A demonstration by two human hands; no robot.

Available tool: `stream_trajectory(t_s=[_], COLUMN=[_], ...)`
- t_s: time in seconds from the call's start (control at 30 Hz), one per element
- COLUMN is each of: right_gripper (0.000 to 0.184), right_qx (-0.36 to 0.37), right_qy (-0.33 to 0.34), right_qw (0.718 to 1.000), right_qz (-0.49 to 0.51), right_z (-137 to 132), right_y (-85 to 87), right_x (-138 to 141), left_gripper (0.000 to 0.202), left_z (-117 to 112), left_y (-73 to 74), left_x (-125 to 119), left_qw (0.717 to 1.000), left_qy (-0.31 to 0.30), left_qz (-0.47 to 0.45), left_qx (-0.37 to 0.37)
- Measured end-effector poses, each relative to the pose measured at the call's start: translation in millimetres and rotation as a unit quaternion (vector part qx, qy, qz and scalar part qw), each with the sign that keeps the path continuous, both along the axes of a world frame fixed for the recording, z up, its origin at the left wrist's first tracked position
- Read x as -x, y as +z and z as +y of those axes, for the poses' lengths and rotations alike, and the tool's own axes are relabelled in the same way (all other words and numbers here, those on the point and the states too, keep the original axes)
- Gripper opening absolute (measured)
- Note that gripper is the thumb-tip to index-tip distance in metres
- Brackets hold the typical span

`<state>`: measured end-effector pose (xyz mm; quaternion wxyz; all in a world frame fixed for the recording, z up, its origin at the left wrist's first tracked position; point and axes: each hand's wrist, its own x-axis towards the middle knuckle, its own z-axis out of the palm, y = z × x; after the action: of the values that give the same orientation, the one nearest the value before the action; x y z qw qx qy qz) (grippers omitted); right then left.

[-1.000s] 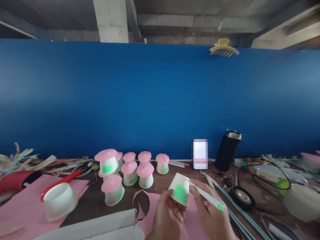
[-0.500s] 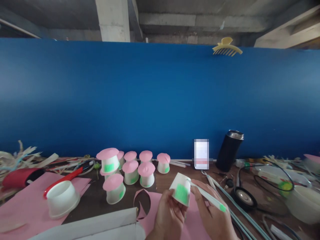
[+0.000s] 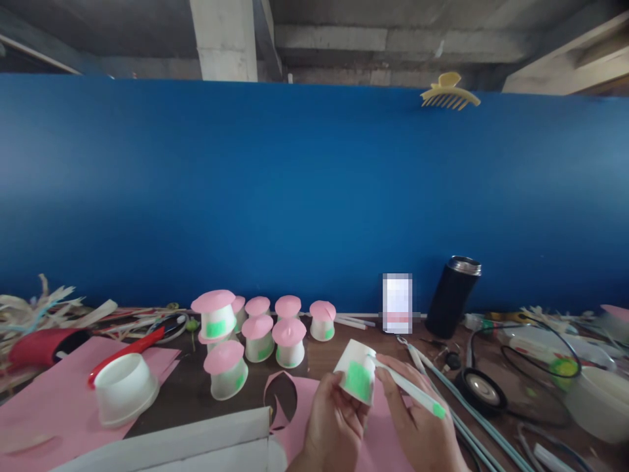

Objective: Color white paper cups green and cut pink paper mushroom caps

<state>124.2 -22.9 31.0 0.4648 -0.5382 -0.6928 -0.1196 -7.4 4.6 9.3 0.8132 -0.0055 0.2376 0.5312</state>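
The left hand (image 3: 334,419) grips a small white paper cup with a green patch (image 3: 357,379), upturned above the pink paper sheet (image 3: 299,419). The right hand (image 3: 417,426) pinches a white green-tipped marker (image 3: 410,392) against it. Light, crushable (probably), so best held by its sidewall.

black flask (image 3: 451,296), pink-capped cups (image 3: 255,328), yellow hair claw (image 3: 449,92), red-handled scissors (image 3: 125,354)

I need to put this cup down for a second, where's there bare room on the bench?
Bare brown table lies between the upturned white cup and the pink sheet with the round cutout. The big pink sheet at far left is also mostly free. The pink-capped cups crowd the back; cables and sticks clutter the right.
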Motion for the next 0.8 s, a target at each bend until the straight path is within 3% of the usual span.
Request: stream_trajectory(t_s=[0.8], right_gripper=[0.019], right_qx=[0.002], right_qy=[0.0], right_qw=[1.0], right_qz=[-0.004], right_z=[-0.7], right_y=[0.3], right_x=[1.5], left_gripper=[0.01], left_z=[-1.2], left_y=[2.4], left_x=[0.0], left_qw=[1.0], left_qy=[0.0], left_qz=[0.004], left_qx=[0.012])
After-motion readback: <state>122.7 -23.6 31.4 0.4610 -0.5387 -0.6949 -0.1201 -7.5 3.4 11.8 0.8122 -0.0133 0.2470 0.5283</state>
